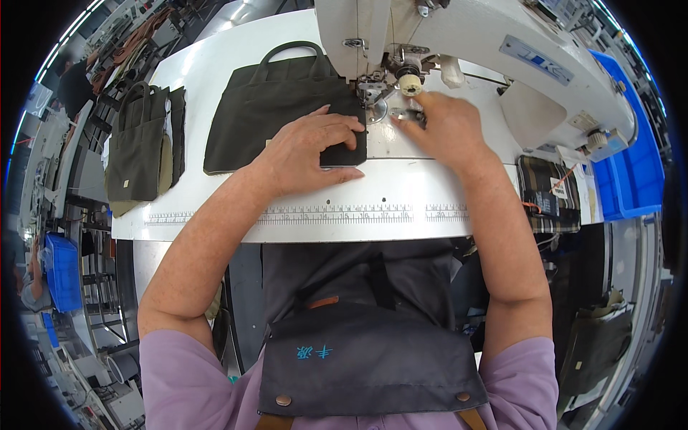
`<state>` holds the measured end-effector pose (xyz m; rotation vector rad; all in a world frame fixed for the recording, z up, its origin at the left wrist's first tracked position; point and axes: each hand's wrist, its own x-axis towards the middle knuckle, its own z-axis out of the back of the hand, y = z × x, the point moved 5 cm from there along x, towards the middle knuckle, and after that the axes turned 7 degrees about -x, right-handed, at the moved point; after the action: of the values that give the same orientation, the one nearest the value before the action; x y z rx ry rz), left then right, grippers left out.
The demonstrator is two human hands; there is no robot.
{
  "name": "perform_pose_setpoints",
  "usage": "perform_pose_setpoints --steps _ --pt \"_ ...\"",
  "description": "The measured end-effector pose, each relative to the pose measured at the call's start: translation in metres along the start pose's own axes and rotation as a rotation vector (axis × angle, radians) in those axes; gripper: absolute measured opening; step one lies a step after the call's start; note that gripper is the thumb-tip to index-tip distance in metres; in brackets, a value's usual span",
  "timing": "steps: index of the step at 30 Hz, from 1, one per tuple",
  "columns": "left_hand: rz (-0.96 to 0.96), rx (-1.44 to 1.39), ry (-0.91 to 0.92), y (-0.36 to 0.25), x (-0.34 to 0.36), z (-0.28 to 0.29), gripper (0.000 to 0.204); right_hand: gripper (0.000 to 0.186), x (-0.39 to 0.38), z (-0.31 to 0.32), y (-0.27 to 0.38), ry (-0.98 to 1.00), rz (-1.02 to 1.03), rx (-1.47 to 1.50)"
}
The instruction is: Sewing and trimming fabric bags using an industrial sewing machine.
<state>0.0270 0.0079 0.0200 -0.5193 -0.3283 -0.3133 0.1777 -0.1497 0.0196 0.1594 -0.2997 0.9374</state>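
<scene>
A dark green fabric handbag (279, 107) with a looped handle lies flat on the white sewing table, its right edge beside the needle area of the sewing machine (344, 32). My left hand (308, 150) rests on the bag's lower right part, fingers bent but apart, thumb stretched over the table. Close to the presser foot (371, 93), my right hand (450, 129) has thumb and forefinger apart. A small metal piece (408, 115) shows between them; whether they touch it I cannot tell. The forefinger is near a cream round knob (411, 85). My other right fingers are hidden.
Similar green bags (136, 150) are stacked on the table's left. A printed ruler scale (344, 213) runs along the front edge. At right lie a plaid fabric item (548, 193) and a blue bin (631, 179). The machine arm overhangs the back right.
</scene>
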Motion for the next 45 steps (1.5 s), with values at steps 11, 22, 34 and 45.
perform_pose_setpoints --steps 11,22,34,45 --pt "0.046 0.028 -0.001 -0.017 -0.013 0.0 0.022 0.023 -0.027 0.013 0.022 0.01 0.125 0.155" --pt "0.18 -0.237 -0.132 -0.006 -0.006 -0.002 0.013 0.018 -0.044 0.018 0.042 -0.143 0.402 0.325" --pt "0.087 -0.137 -0.169 -0.01 -0.011 0.001 0.016 0.017 -0.045 0.017 0.047 -0.206 0.481 0.369" --pt "0.054 -0.04 -0.011 -0.016 -0.006 0.0 0.016 0.018 -0.048 0.017 0.047 -0.209 0.496 0.394"
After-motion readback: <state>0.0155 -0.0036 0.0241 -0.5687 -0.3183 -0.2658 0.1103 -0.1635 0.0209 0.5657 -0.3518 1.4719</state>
